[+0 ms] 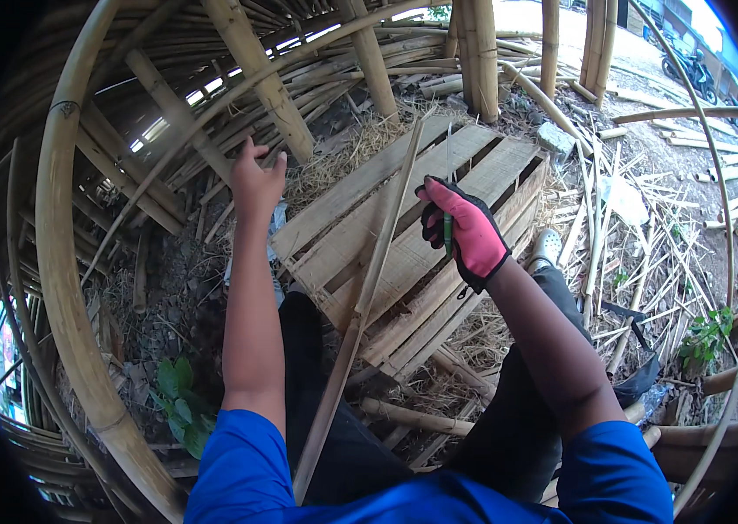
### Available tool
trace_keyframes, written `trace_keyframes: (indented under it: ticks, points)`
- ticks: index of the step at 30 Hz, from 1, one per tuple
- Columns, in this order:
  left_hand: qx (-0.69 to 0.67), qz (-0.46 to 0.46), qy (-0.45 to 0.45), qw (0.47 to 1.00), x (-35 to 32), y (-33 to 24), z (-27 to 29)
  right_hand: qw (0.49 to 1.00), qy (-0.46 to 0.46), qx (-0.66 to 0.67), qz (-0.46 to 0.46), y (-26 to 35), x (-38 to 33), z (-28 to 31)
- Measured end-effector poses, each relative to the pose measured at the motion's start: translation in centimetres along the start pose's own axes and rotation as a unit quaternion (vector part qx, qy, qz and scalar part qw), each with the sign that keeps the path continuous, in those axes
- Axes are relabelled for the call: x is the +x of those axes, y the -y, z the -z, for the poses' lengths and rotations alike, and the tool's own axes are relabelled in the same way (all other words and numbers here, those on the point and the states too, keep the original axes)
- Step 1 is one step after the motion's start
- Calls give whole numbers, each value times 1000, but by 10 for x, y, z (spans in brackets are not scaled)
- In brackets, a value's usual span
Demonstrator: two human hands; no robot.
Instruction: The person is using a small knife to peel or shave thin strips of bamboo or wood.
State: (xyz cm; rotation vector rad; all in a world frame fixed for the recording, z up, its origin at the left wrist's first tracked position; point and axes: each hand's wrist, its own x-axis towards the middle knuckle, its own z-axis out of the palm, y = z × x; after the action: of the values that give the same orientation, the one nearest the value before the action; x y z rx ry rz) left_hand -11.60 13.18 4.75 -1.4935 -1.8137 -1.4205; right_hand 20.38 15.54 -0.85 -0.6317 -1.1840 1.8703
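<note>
The gloved right hand (pixel 472 229) grips a knife (pixel 448 232), blade up; the bare left hand (pixel 257 185) spreads empty. The bamboo strip (pixel 377 262) lying across the crate (pixel 425 269) could slide if bumped.

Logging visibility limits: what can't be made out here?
Head view:
Part of the green-handled tool: hidden by the gloved right hand.
Underside of the wooden platform: hidden by its top.
Motorcycle: too small for detail.
Curved bamboo pole, top: cut off by upper edge.
</note>
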Motion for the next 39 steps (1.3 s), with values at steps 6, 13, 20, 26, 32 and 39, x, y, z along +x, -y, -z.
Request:
trace_keyframes:
  ticks: [6,13,20,26,32,39]
  points:
    - [0,229,345,910,-53,-51,37,999,-28,-15,-19,2,-2,7]
    - [42,124,392,911,-151,-81,59,999,-19,-20,-19,7,-5,3]
    - [37,113,423,898,-171,-88,45,999,-22,-43,-24,6,-5,4]
    - [6,143,428,892,-169,-84,43,990,-51,-132,-17,15,-15,-3]
    - [-58,129,449,882,-174,-88,57,982,-44,-182,19,12,-16,-8]
    - [-347,365,488,713,-179,-120,85,941,-50,-302,146,-4,-11,-1]
